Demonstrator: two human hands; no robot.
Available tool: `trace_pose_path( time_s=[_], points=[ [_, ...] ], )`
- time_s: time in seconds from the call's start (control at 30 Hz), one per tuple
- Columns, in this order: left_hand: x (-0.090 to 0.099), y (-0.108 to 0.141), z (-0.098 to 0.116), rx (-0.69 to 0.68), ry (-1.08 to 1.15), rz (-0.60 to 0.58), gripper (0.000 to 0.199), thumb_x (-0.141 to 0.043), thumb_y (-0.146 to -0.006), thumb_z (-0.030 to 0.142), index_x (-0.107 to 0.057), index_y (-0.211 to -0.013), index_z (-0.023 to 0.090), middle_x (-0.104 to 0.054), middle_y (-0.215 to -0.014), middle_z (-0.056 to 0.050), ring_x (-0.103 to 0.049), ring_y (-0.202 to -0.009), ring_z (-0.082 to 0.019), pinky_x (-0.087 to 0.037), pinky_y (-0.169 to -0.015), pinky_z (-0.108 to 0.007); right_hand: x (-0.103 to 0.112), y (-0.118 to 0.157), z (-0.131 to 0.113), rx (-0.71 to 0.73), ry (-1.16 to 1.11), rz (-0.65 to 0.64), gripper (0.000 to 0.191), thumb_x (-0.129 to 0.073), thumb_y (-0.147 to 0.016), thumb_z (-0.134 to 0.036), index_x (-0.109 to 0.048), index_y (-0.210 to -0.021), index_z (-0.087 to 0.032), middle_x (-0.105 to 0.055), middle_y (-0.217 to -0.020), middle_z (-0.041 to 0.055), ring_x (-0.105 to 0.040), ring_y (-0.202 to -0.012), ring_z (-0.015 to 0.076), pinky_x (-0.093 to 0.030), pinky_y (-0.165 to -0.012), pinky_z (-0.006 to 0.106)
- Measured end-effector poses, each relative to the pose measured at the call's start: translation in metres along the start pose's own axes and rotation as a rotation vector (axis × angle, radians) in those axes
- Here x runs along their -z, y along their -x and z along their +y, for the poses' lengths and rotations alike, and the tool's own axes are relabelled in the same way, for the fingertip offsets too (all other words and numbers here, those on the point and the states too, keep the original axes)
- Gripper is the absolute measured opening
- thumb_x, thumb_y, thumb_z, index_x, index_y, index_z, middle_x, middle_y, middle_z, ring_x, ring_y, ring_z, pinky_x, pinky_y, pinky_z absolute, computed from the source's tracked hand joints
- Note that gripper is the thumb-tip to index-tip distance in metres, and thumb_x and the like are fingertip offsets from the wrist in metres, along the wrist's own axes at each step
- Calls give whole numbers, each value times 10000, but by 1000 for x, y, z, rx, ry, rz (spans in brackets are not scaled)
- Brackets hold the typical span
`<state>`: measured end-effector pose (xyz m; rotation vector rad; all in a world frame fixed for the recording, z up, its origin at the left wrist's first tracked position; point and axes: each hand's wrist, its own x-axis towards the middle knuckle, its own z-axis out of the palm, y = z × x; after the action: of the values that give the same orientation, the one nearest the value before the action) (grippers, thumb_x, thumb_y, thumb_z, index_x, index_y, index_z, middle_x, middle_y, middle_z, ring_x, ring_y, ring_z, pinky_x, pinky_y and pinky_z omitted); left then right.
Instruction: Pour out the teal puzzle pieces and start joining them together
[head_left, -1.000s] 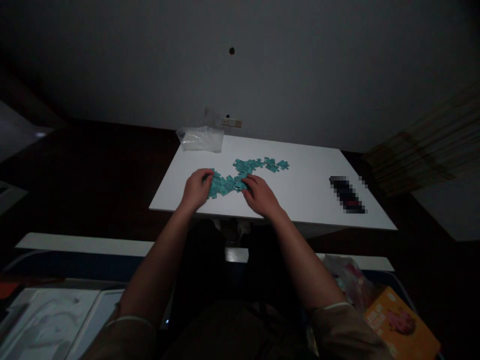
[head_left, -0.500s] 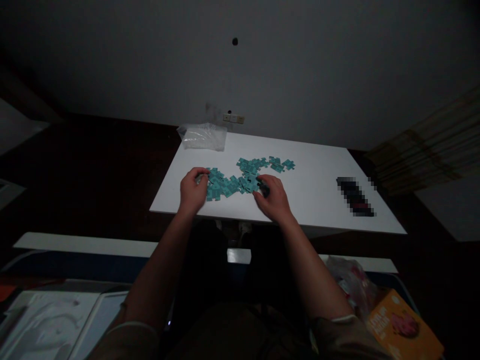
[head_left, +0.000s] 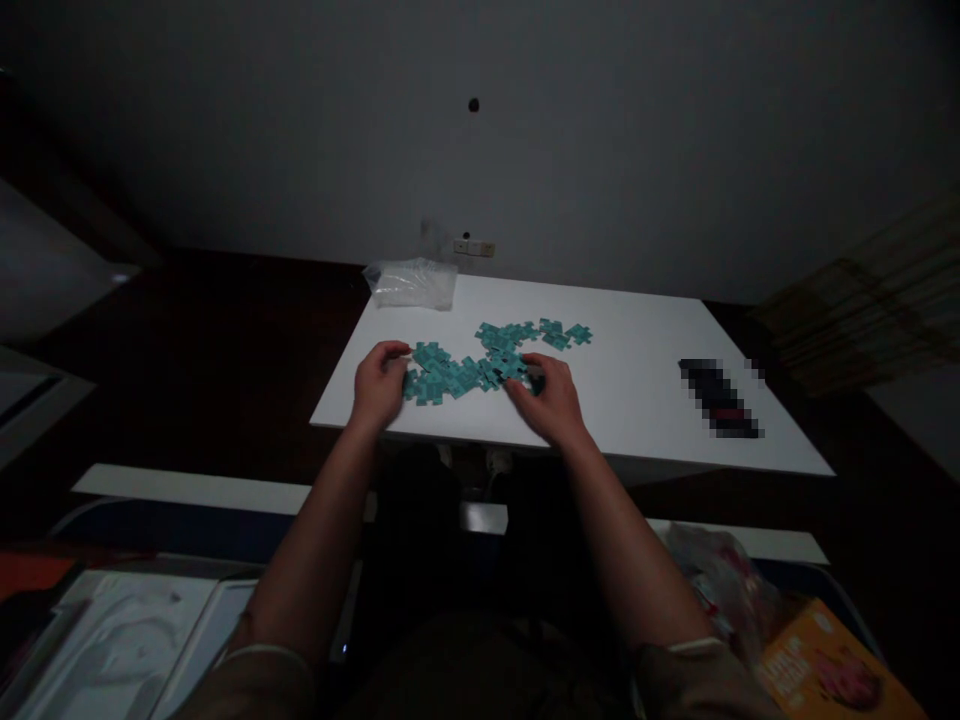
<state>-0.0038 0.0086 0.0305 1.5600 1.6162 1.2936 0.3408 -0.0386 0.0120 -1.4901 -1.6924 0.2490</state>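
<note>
Teal jigsaw puzzle pieces (head_left: pixel 442 378) lie in an uneven, overlapping heap on the white table (head_left: pixel 637 400), near its front edge. My left hand (head_left: pixel 380 388) curves round the heap's left end, its thumb and fingers apart and nothing seen between them. At the other end of the front row, my right hand (head_left: pixel 553 402) is cupped with thumb and forefinger spread at the pieces. Its remaining fingers are partly hidden, and a dark patch shows under the palm. A few more pieces (head_left: pixel 555 333) trail off to the back right.
A clear plastic bag (head_left: pixel 412 284) rests at the table's back left corner. A dark, pixelated object (head_left: pixel 720 398) lies on the right side. Behind me on the seat are an open white box (head_left: pixel 112 640), a plastic bag (head_left: pixel 720 580) and an orange package (head_left: pixel 832 665).
The view has shifted slightly. My left hand sits a little further from the heap's upper left pieces, and some pieces by both hands have moved a little.
</note>
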Motion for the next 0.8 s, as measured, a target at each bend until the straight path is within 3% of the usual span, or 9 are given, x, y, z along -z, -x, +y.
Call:
trace_pose_path(
  time_s=[0.13,0.23,0.43,0.67,0.8],
  points=[
    [27,15,-7,-172,-289,-253,702,-872,-915,380,-744,-1600,290,-755,-1687,-141,-653,-1619,-429,-529,-1424,-657,-5,-3,8,22,31,24,453,-734,-999,-319,-806,-1440,-242,-832,-1521,202,-694,-1462,453,-548,-1343,727],
    [30,25,-5,-240,-408,-358,846,-938,-893,468,-693,-1684,296,-715,-1757,-147,-616,-1655,-464,-512,-1441,-668,-8,-4,13,38,82,-2,506,-673,-941,-192,-825,-1419,-259,-801,-1602,189,-651,-1558,453,-500,-1391,758],
    [19,27,1,-295,-454,-321,512,-890,-974,492,-831,-1443,295,-838,-1538,-153,-727,-1495,-450,-582,-1362,-629,-9,-2,13,3,38,-20,435,-688,-953,-228,-870,-1347,-250,-791,-1592,216,-626,-1578,463,-467,-1416,766],
    [21,31,-1,-293,-430,-303,452,-894,-993,506,-850,-1398,310,-857,-1530,-134,-733,-1483,-431,-598,-1335,-605,-9,-2,7,-37,-26,40,283,-691,-980,-307,-880,-1187,-271,-856,-1427,188,-690,-1438,443,-523,-1356,717],
    [18,31,1,-276,-428,-198,278,-681,-1139,446,-870,-1256,279,-891,-1401,-143,-759,-1421,-393,-591,-1321,-585,-8,-5,6,-38,-34,32,269,-688,-968,-309,-877,-1155,-269,-877,-1356,174,-714,-1378,431,-548,-1319,690]
  ],
)
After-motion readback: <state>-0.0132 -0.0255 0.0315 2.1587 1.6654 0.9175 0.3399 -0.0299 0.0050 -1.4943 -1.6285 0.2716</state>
